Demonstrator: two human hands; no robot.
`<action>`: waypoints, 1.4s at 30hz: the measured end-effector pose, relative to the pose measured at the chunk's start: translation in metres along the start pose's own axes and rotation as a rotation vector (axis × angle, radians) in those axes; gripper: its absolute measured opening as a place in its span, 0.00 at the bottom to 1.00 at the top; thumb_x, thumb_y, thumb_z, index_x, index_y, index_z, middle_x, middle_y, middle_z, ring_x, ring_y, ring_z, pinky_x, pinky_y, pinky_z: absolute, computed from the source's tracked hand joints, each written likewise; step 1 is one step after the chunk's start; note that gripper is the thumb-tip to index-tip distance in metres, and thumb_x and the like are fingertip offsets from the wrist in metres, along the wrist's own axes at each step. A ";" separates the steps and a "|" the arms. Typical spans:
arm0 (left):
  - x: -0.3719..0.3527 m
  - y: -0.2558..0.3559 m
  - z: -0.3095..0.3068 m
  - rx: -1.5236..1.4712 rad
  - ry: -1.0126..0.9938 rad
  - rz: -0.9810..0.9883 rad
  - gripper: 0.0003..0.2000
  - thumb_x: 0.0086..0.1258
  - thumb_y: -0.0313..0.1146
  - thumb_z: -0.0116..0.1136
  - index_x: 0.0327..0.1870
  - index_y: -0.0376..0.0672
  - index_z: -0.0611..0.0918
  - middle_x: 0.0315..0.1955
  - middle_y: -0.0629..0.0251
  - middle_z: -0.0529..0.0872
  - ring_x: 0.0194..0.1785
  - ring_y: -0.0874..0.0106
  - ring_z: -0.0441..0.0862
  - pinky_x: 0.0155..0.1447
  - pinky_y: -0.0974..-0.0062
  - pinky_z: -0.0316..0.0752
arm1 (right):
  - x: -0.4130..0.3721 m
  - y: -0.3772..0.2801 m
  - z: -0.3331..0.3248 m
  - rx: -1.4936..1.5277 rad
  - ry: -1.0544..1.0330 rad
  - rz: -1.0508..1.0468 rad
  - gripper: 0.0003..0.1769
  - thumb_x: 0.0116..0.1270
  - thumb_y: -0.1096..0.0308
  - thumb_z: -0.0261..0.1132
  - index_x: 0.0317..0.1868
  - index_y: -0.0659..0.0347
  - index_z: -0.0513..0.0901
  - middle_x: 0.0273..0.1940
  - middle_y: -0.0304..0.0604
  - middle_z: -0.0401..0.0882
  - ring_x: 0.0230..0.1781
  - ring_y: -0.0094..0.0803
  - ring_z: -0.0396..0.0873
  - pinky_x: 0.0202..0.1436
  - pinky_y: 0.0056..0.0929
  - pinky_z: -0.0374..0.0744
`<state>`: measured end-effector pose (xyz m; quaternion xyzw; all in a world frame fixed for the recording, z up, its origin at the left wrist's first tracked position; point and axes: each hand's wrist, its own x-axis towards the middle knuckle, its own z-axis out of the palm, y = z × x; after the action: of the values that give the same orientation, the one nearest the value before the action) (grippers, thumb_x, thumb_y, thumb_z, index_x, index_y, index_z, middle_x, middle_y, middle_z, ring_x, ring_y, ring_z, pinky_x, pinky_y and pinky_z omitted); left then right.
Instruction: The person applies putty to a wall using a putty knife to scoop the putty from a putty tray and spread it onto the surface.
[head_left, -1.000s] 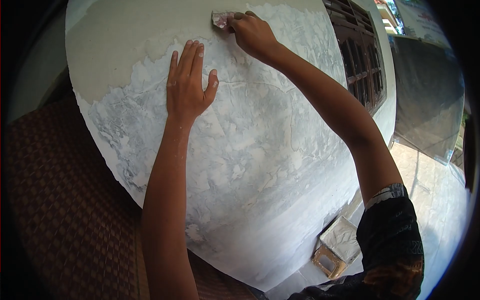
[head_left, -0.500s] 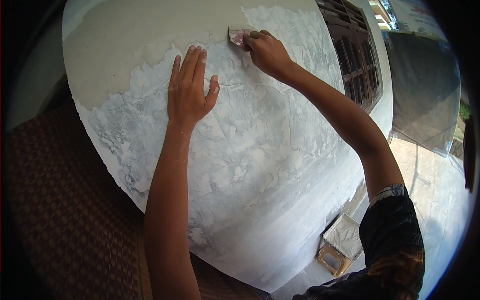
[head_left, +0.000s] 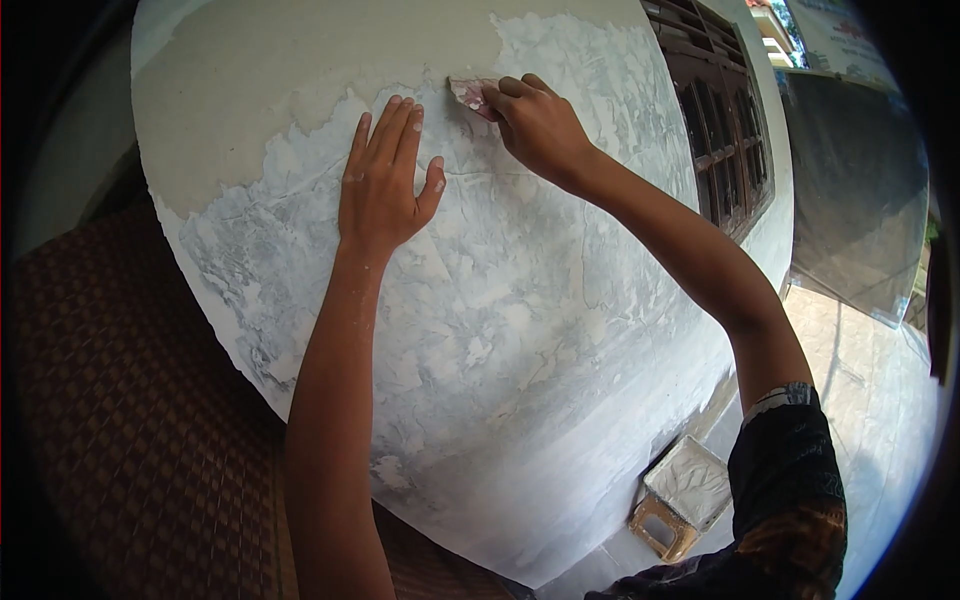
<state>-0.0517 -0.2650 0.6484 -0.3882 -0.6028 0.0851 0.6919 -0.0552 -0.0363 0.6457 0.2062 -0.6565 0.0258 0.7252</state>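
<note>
My left hand (head_left: pixel 383 185) lies flat against the wall (head_left: pixel 480 330), fingers stretched upward and thumb apart, with white specks on its fingertips. To its right, my right hand (head_left: pixel 540 125) is closed around a scraper (head_left: pixel 472 96), a small flat blade smeared with white and reddish patches. The blade meets the wall close to the ragged border between the beige upper surface (head_left: pixel 330 60) and the patchy white-grey coat below. My fingers hide the scraper's grip end.
A tray of pale paste (head_left: pixel 690 482) rests at lower right, by a small brown stool (head_left: pixel 660 528). A dark wooden window (head_left: pixel 722 130) is set in the wall at right. Brown woven matting (head_left: pixel 140 400) fills the left side, and a dark sheet (head_left: pixel 855 180) hangs beyond the window.
My right hand and the scraper have moved slightly down the wall, and the blade now lies at a flatter angle. My left hand stays spread on the wall. The view has shifted a little.
</note>
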 end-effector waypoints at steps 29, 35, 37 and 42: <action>0.005 0.004 0.001 0.031 -0.131 0.017 0.27 0.68 0.35 0.55 0.69 0.35 0.73 0.68 0.53 0.75 0.75 0.58 0.67 0.79 0.53 0.58 | 0.043 0.059 0.007 -0.034 0.151 -0.055 0.09 0.70 0.70 0.62 0.46 0.62 0.85 0.42 0.43 0.86 0.42 0.44 0.82 0.43 0.40 0.84; 0.004 0.005 0.000 0.056 -0.130 0.014 0.28 0.68 0.34 0.55 0.70 0.35 0.72 0.69 0.53 0.74 0.76 0.58 0.66 0.79 0.53 0.58 | 0.012 0.062 0.027 -0.082 0.049 -0.078 0.11 0.63 0.77 0.62 0.45 0.63 0.85 0.43 0.45 0.85 0.46 0.44 0.82 0.44 0.38 0.85; 0.004 0.005 0.000 0.052 -0.134 0.018 0.28 0.68 0.34 0.55 0.70 0.35 0.72 0.69 0.53 0.74 0.76 0.58 0.66 0.79 0.53 0.58 | -0.013 0.043 0.017 -0.013 0.035 -0.090 0.10 0.62 0.77 0.63 0.43 0.62 0.86 0.43 0.43 0.84 0.46 0.42 0.82 0.43 0.38 0.86; 0.004 0.005 0.001 0.054 -0.132 0.016 0.28 0.68 0.34 0.55 0.69 0.35 0.72 0.69 0.53 0.74 0.75 0.58 0.67 0.79 0.53 0.58 | 0.049 0.066 0.015 -0.063 0.200 -0.042 0.09 0.67 0.74 0.61 0.44 0.63 0.85 0.41 0.44 0.84 0.43 0.44 0.82 0.43 0.39 0.85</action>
<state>-0.0498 -0.2588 0.6477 -0.3678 -0.6412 0.1324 0.6604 -0.0831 0.0077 0.7115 0.1935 -0.5768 0.0104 0.7936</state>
